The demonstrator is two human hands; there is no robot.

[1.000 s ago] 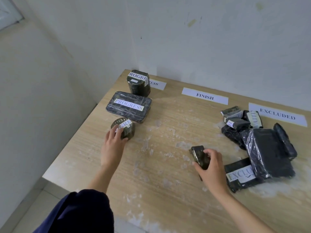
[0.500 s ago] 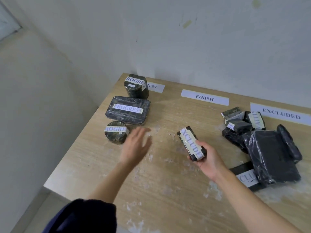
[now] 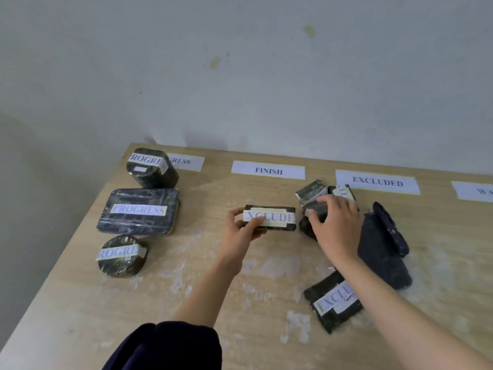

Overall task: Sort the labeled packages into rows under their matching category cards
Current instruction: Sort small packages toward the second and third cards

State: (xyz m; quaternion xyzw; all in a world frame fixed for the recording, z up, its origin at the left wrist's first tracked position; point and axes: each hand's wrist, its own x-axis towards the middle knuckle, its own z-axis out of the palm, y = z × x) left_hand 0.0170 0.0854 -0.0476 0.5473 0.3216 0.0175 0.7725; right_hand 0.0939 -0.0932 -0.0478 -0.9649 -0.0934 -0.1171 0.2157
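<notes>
A pale wall (image 3: 266, 76) rose behind the table (image 3: 186, 303), plain but for two small yellowish marks (image 3: 309, 30) and a dark speck between them. At the left a second wall (image 3: 40, 129) met it in a corner, greyer and in softer shade. The table was light wood with a straight grain, its top blotched with whitish scuffs (image 3: 298, 320), its far edge against the wall. The light was even and dim.
</notes>
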